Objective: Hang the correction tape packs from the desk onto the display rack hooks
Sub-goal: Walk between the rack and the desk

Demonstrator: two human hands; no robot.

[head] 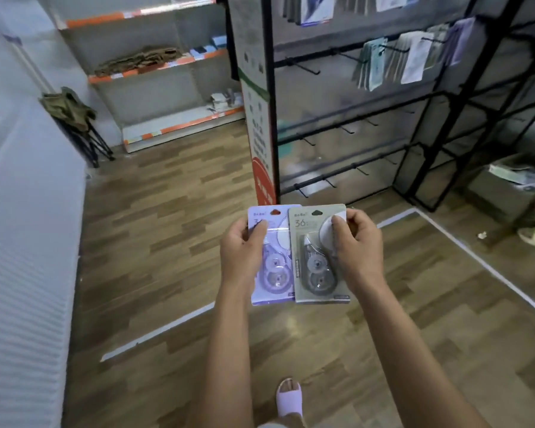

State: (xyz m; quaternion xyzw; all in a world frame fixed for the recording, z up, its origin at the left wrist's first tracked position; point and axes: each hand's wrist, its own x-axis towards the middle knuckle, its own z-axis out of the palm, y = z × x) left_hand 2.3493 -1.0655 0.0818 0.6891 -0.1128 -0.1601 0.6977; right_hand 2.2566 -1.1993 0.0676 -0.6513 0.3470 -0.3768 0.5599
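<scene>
I hold two correction tape packs in front of me, above the wooden floor. My left hand [244, 245] grips a purple pack [275, 273] by its left edge, thumb on the front. My right hand [357, 242] grips a grey-green pack [315, 257] by its right edge, thumb pressed on its white round part. The grey-green pack overlaps the purple one. The black display rack [352, 122] stands ahead, with several bare hooks [346, 128] on its lower rails and hanging packs [393, 61] on the upper right rail.
A tall printed column [257, 103] stands at the rack's left end. A white shelf unit with orange strips [167, 72] sits at the back left, a folding stool [78, 125] beside it. A white surface [28, 242] runs along the left. A box of goods [519, 177] lies right.
</scene>
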